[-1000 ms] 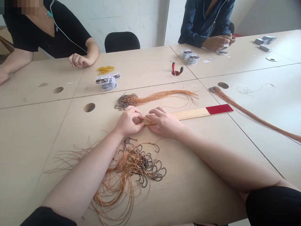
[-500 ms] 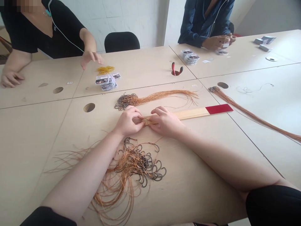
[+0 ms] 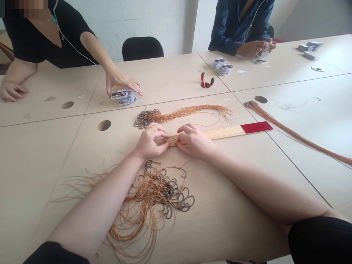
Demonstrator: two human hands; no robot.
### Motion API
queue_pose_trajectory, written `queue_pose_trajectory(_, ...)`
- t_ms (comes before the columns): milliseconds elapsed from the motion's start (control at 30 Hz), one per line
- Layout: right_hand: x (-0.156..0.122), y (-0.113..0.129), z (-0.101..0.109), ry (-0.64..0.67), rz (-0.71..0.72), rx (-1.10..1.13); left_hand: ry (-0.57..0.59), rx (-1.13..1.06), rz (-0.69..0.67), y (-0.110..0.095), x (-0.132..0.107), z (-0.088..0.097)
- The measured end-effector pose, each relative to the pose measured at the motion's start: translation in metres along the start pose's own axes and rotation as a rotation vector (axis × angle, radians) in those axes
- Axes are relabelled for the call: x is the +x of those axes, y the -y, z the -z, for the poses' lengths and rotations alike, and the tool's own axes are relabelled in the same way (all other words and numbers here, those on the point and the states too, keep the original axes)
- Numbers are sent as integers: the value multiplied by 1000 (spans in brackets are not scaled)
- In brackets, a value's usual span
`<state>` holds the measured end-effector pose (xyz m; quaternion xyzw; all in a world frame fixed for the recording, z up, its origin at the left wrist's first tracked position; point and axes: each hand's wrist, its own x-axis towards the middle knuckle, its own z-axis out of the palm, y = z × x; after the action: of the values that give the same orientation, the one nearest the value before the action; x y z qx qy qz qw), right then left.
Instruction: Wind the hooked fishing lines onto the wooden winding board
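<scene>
My left hand is closed in a pinch on a fishing hook, mostly hidden by the fingers, over the near end of a flat wooden strip. My right hand faces it, thumb and fingers closed on the fishing line of that hook. A short thin strand shows between the two hands. The strip runs right to a red end. Below my hands lies a tangled heap of fishing hooks with orange lines. Behind them is a neater bundle of hooks with lines.
Another hook bundle trails off right. Red-handled pliers stand in a table hole. A co-worker's hand covers stacked small plastic boxes; another person's hands hold a small box near more boxes.
My hands have stayed nearly in place, fingers shifting slightly so more of the strand between them shows. The co-worker at left has reached forward onto the stacked boxes.
</scene>
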<state>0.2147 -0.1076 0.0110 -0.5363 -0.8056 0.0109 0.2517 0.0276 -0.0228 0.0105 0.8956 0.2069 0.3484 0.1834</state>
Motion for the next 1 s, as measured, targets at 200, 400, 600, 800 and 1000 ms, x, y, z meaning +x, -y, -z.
queue_pose_trajectory(200,5,-10,14,33,-53,-104,-25,19,75,-1,0,2)
queue_pose_trajectory(400,10,-34,49,97,-186,-190,-10,31,123,0,-1,1)
queue_pose_trajectory(600,0,-83,92,351,-470,-303,42,56,167,1,-2,2)
queue_pose_trajectory(800,-20,-129,117,354,-630,-341,89,61,182,2,-2,1)
queue_pose_trajectory(1000,-34,-145,120,181,-540,-221,127,64,194,2,-2,0)
